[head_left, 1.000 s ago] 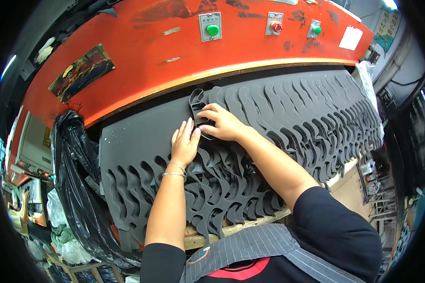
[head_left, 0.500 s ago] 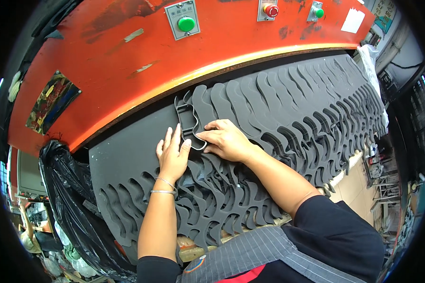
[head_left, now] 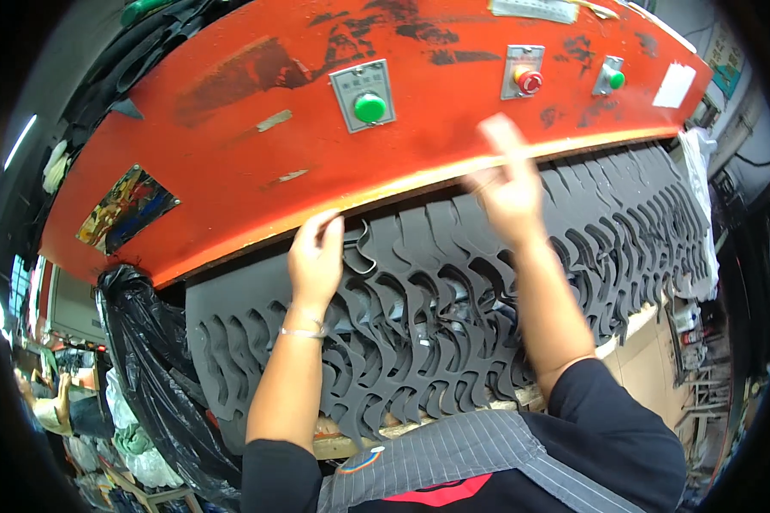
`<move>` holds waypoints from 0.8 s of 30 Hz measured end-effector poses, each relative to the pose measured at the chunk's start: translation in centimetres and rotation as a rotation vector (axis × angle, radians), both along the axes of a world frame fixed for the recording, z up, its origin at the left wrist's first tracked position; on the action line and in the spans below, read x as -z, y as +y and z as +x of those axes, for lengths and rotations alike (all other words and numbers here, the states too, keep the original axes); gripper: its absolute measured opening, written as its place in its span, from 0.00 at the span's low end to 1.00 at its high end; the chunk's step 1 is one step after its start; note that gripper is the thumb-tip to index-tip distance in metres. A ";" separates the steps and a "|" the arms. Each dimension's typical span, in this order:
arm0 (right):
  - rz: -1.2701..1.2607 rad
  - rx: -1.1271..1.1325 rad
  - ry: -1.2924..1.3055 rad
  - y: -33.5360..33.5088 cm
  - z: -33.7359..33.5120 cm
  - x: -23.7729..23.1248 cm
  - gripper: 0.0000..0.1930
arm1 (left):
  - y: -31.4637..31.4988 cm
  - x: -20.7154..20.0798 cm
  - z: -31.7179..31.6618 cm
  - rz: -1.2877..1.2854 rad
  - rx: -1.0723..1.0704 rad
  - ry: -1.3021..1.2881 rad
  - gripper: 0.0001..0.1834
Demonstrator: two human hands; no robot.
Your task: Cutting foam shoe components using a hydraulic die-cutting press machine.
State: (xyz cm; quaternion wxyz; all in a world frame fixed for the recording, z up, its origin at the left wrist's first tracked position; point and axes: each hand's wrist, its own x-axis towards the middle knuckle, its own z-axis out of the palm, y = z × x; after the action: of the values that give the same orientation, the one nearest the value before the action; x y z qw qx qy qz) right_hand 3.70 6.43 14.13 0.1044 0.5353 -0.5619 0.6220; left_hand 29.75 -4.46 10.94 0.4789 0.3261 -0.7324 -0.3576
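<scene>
A metal cutting die (head_left: 365, 259), a wavy band of thin strip, stands on the dark grey foam sheet (head_left: 239, 282) close under the red machine. Just left of it is my left hand (head_left: 315, 265), fingers curled toward the thumb at the machine's lower edge. Whatever those fingers may hold is hidden, and the die's far part is out of sight too. My right hand (head_left: 513, 192) is raised in front of the red panel (head_left: 436, 154), below the red push button (head_left: 528, 81). It is smeared by motion, with its fingers stretched apart and nothing seen in them.
Rows of wavy cut-outs and thin strips (head_left: 436, 342) cover the sheet's near side and right. A green button (head_left: 370, 108) and another green button (head_left: 616, 79) sit on the panel. A black plastic bag (head_left: 150, 350) hangs at the left. Another person (head_left: 56, 402) is at far left.
My right hand has left the die and moved up and right to the red panel. The die now sits partly under the machine's edge. The view has shifted, showing more of the panel.
</scene>
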 end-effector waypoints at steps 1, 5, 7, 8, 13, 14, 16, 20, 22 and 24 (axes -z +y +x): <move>-0.269 -0.205 -0.297 0.2 -3.2 -2.1 0.24 | 1.2 -2.6 -1.1 -0.040 0.066 -0.043 0.11; -0.333 0.900 0.402 2.3 -21.8 -5.6 0.11 | 4.8 -10.1 -6.9 -0.167 0.277 -0.062 0.10; -0.132 1.402 0.654 4.2 -30.3 -6.8 0.11 | 4.5 -12.6 -9.4 -0.329 0.242 -0.191 0.15; -0.043 1.572 0.789 4.2 -32.8 -6.7 0.12 | 3.1 -13.0 -10.2 -0.387 0.176 -0.441 0.18; -0.199 0.424 -0.216 4.7 -24.2 -3.4 0.33 | 4.0 -9.6 -6.8 -0.204 0.147 -0.404 0.17; -0.245 0.291 -0.341 5.5 -21.8 -2.3 0.35 | 5.1 -8.6 -5.3 -0.182 0.156 -0.336 0.16; -0.123 0.192 -0.240 8.4 -15.0 -2.0 0.32 | 8.2 -6.0 -0.8 -0.003 0.146 -0.267 0.14; 0.051 0.156 -0.419 15.6 -12.3 4.2 0.28 | 15.3 -0.1 7.4 0.136 -0.041 -0.386 0.13; 0.128 0.085 -0.374 16.9 -9.9 6.0 0.25 | 18.3 1.5 12.9 0.159 -0.215 -0.444 0.14; 0.229 -0.037 -0.419 17.9 -6.1 6.0 0.22 | 21.4 3.1 17.7 0.208 -0.331 -0.499 0.14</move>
State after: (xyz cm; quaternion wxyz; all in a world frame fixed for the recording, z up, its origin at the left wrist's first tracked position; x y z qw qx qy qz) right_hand -2.38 24.34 8.08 -0.0874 0.4131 -0.6282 0.6536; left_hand 47.44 16.94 7.84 0.3000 0.5657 -0.7239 -0.2568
